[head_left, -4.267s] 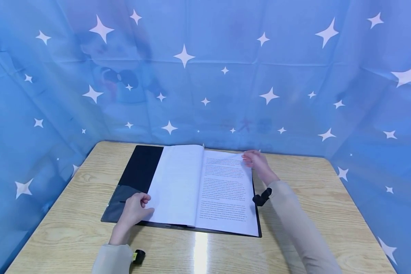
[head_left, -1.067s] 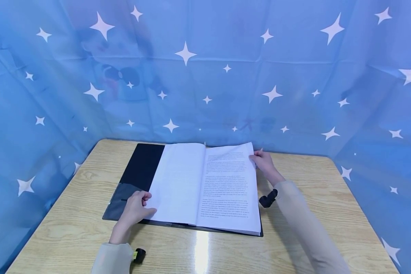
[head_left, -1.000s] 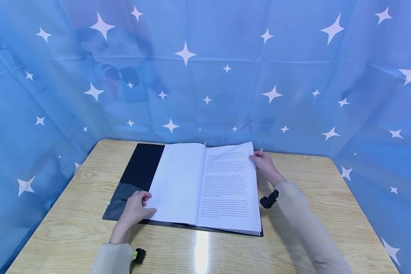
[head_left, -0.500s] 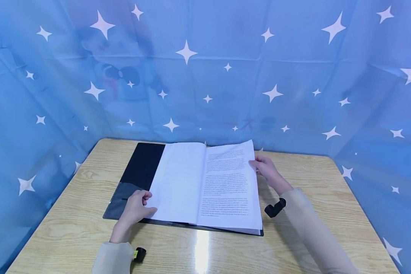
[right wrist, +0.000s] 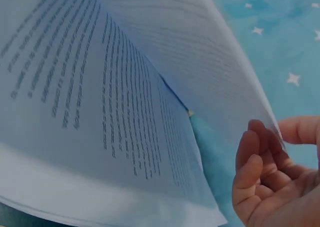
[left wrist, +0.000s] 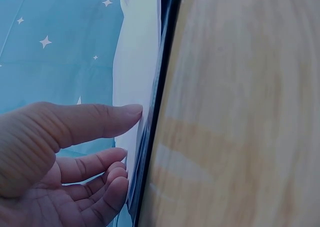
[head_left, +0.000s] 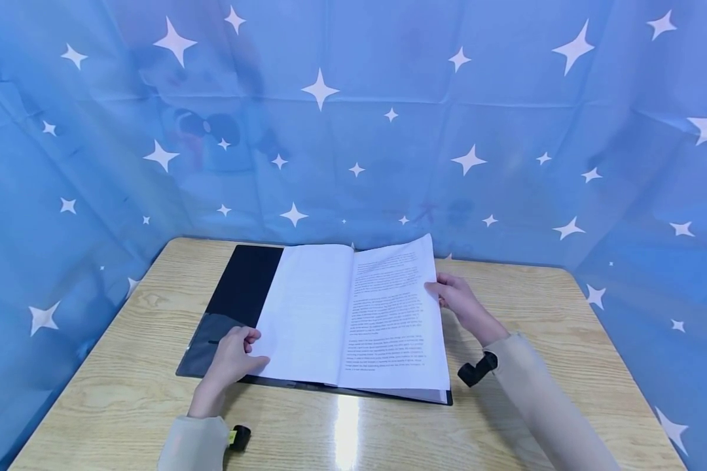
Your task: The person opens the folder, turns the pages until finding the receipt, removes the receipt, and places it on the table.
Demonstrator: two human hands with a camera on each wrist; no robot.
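A black folder (head_left: pixel 244 281) lies spread on the table with a stack of white paper inside. Blank-looking paper (head_left: pixel 303 314) covers its left side. On the right side a printed sheet (head_left: pixel 389 314) is lifted along its outer edge. My right hand (head_left: pixel 462 304) pinches that edge between thumb and fingers. In the right wrist view the raised sheet (right wrist: pixel 220 62) bends up, and another printed page (right wrist: pixel 90 117) shows beneath it. My left hand (head_left: pixel 232 356) rests at the lower left edge of the paper. Its thumb (left wrist: pixel 100 122) lies straight on or near the page, with the fingers loosely bent.
The wooden table (head_left: pixel 124 366) extends around the folder. A blue curtain with white stars (head_left: pixel 353 131) hangs close behind its far edge. A dark wrist camera (head_left: pixel 477 369) sits at the right sleeve, another camera (head_left: pixel 239 438) at the left.
My right hand has gone from the page's top right corner down its outer edge, then slightly left. The printed sheet has risen from the stack. My left hand stays in place.
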